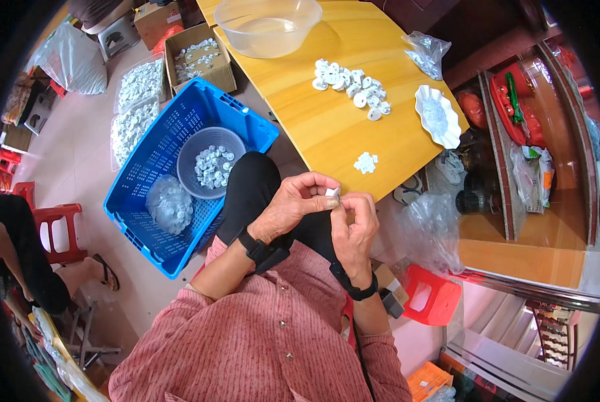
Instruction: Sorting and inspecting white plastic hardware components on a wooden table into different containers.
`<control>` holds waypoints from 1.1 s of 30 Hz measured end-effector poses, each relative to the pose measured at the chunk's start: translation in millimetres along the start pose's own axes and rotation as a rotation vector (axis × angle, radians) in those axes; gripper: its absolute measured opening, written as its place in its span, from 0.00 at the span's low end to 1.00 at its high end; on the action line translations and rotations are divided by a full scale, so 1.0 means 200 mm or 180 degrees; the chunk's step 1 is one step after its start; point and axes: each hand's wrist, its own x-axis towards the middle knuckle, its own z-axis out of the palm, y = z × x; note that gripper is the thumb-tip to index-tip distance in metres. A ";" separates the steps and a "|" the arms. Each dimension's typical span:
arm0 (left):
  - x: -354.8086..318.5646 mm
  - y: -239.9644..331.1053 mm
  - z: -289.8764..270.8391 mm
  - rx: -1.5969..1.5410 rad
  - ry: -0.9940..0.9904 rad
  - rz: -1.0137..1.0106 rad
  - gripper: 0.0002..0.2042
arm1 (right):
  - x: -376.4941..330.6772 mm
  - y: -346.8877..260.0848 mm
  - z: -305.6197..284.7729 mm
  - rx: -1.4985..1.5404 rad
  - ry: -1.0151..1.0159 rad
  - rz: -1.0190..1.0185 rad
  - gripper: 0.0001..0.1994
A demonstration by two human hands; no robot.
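Observation:
Over my lap, at the table's near edge, my left hand (pixel 292 206) pinches a small white piece (pixel 332 192) between thumb and fingers. My right hand (pixel 355 228) meets it there, its thumb and forefinger closed at the piece's edge; whatever sits between those fingertips is too small to make out. Just beyond my hands lies a little pile of small white flat bits (pixel 365 163) on the wooden table (pixel 286 87). Farther back is a loose group of round white parts (pixel 353 86). At the right edge stands a scalloped white dish (pixel 450 126) with small clear bits in it.
Left of my knee, a blue crate (pixel 129 201) holds a bowl (pixel 187 151) of white parts and a filled clear bag (pixel 169 204). Behind are a cardboard box (pixel 223 77) and a clear basin (pixel 246 40). A red stool (pixel 440 295) stands at right; another person's leg (pixel 79 278) shows at left.

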 end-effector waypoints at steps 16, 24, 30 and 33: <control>0.00 0.00 0.01 -0.1043 -0.0214 -0.0053 0.17 | 0.02 -0.05 -0.04 0.0098 0.0085 0.0172 0.03; 0.00 0.01 0.03 -0.1331 -0.0295 -0.0088 0.17 | 0.04 -0.09 -0.07 0.0091 0.0066 0.0241 0.04; 0.00 0.01 0.05 -0.1381 -0.0392 0.0042 0.17 | 0.06 -0.13 -0.10 -0.0082 0.0069 -0.0070 0.05; -0.01 0.00 0.04 -0.1386 -0.0405 0.0078 0.17 | 0.07 -0.15 -0.10 -0.0239 0.0072 -0.0310 0.06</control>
